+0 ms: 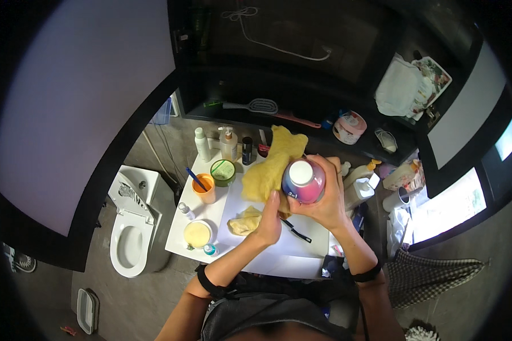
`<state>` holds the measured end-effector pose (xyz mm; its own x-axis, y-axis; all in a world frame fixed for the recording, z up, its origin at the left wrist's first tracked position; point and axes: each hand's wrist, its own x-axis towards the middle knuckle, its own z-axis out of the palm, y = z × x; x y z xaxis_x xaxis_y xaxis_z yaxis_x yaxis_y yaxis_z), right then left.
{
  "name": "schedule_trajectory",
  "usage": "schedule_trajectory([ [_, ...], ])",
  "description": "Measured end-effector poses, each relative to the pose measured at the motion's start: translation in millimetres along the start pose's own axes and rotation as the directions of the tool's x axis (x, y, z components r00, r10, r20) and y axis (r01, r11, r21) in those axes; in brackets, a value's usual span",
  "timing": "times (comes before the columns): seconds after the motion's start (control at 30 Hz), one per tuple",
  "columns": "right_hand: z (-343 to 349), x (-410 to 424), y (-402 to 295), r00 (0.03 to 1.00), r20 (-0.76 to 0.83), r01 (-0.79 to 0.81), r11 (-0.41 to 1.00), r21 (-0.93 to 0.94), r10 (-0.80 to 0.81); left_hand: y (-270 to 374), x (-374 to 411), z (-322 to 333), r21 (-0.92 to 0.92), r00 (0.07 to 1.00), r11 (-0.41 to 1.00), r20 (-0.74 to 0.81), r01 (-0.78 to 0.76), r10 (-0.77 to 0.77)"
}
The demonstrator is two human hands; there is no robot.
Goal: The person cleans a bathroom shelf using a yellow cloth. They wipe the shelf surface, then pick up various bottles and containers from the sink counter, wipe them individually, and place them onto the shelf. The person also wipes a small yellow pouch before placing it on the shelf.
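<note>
Over the white washstand counter (281, 264), my right hand (330, 204) grips a pink-and-purple plastic bottle (311, 189) by its side. Its white cap (301, 172) faces up towards me. My left hand (269, 223) holds a yellow cloth (264, 177) against the bottle's left side, and the cloth's far end spreads towards the cabinet. A second crumpled yellow cloth (245, 221) lies just left of that hand, on the counter. Below the bottle rests a slim black-handled tool (298, 233), its upper end hidden.
Left on the counter stand an orange cup (204, 194), a green jar (222, 172), a round cream-coloured tub (197, 233) and pump bottle (228, 147). Several bottles (360, 192) crowd the right. An open cabinet shelf (298, 113) holds hairbrushes. Cabinet doors (89, 106) swing out; a toilet (130, 247) stands left.
</note>
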<state>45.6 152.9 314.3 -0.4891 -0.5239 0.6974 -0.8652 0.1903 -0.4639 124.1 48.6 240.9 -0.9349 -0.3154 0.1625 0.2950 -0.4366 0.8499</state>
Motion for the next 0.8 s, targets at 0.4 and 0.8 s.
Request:
schedule_trajectory([
  [0.4,-14.4,-34.9,11.0,0.863,0.400,-0.463,0.800,0.381,0.309,80.2,33.8,10.5,0.402,0.801,0.836,0.594,-0.372,0.071],
  [0.8,-7.4,-19.4,-0.8,0.799,0.580,-0.468,0.769,0.436,0.157,68.6,46.5,-11.4,0.317,0.921,0.890,0.318,-0.327,0.225],
])
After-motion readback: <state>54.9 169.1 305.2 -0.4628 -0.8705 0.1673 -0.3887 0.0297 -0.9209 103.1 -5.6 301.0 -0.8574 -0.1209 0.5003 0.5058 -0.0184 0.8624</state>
